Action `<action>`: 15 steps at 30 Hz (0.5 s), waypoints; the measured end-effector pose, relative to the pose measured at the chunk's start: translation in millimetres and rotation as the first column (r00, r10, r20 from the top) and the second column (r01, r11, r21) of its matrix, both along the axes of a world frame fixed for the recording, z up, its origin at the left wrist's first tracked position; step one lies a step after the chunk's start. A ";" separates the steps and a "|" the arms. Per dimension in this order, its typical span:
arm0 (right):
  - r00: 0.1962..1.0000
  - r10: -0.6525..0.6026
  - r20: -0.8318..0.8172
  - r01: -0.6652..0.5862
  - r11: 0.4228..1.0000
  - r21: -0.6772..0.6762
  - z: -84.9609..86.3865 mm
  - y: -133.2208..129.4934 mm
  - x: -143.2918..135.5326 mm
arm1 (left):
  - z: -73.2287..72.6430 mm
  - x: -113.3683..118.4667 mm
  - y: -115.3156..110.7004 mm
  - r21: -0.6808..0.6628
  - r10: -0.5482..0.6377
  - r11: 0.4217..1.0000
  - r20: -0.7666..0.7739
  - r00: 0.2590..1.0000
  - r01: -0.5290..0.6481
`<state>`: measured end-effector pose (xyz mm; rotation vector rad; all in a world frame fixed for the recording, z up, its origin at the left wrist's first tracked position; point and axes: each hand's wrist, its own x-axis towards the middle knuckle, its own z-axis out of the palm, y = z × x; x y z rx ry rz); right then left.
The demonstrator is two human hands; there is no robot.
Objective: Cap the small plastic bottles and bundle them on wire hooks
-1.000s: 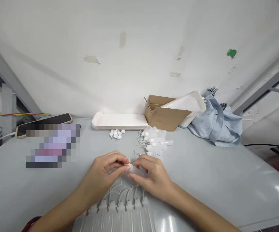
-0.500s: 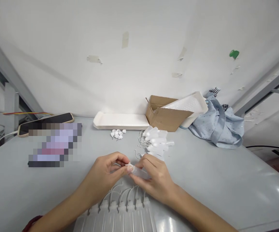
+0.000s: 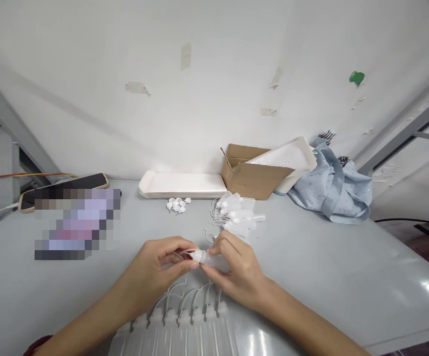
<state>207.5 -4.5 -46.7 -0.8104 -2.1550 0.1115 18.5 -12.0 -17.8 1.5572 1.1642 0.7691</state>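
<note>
A small translucent bottle [image 3: 217, 262] with a white tip lies across between my hands above the grey table. My right hand [image 3: 236, 267] is closed round its body. My left hand [image 3: 167, 259] has its thumb and fingers closed at the tip end, where a thin pale strap loops. Below them a row of clear tubes [image 3: 177, 336] with white tops and curved straps lies side by side. Beyond my right hand is a pile of similar bottles [image 3: 236, 215] with straps. Several small white caps [image 3: 177, 204] lie in a cluster to its left.
White flat packets [image 3: 184, 184] lie along the wall beside an open cardboard box [image 3: 259, 179]. A light blue cloth bag [image 3: 333, 188] sits at the right rear. At left are a dark phone [image 3: 66, 185] with a cable and a blurred screen device [image 3: 78, 222].
My left fingers have shifted slightly off the bottle's tip, so the white tip and its strap show more. The whole view has moved a little.
</note>
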 end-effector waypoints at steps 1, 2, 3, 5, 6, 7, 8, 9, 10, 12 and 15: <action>1.000 0.008 -0.019 -0.009 0.999 -0.048 0.7 -0.1 0.0 | 0.6 -0.6 -0.2 0.017 -0.007 1.000 -0.007 1.000 0.007; 0.999 0.006 -0.037 -0.009 0.996 -0.084 1.1 -0.3 0.0 | 1.4 -1.3 -0.2 0.015 -0.013 1.000 -0.016 1.000 0.013; 0.999 -0.001 -0.049 -0.004 0.994 -0.108 1.5 -0.3 -0.1 | 2.2 -2.0 0.1 -0.006 -0.017 1.000 -0.023 1.000 0.017; 0.998 -0.016 -0.061 0.009 0.992 -0.123 1.6 -0.3 -0.3 | 3.6 -3.3 1.6 -0.072 -0.011 0.997 -0.021 1.000 0.010; 0.998 -0.021 -0.062 0.013 0.992 -0.125 1.6 -0.3 -0.3 | 4.0 -3.9 2.7 -0.103 -0.010 0.995 -0.015 1.000 0.008; 0.998 -0.022 -0.063 0.014 0.992 -0.125 1.6 -0.2 -0.2 | 4.2 -4.4 3.8 -0.128 -0.009 0.992 -0.006 1.000 0.008; 0.998 -0.020 -0.063 0.012 0.992 -0.123 1.6 -0.2 -0.2 | 4.3 -4.7 4.9 -0.147 -0.015 0.989 0.002 1.000 0.015; 0.998 -0.015 -0.062 0.007 0.993 -0.122 1.6 -0.3 -0.1 | 4.2 -4.9 5.6 -0.163 -0.028 0.986 0.009 1.000 0.029; 0.998 -0.008 -0.059 0.001 0.993 -0.121 1.6 -0.4 0.0 | 4.1 -5.0 6.1 -0.176 -0.047 0.983 0.013 0.999 0.048; 0.999 0.002 -0.055 -0.009 0.992 -0.124 1.4 -0.6 0.1 | 4.1 -5.0 6.0 -0.178 -0.081 0.981 0.014 0.997 0.082; 0.998 0.015 -0.062 -0.023 0.990 -0.141 1.3 -0.9 -0.3 | 4.4 -5.1 4.6 -0.103 -0.088 0.991 0.000 0.996 0.088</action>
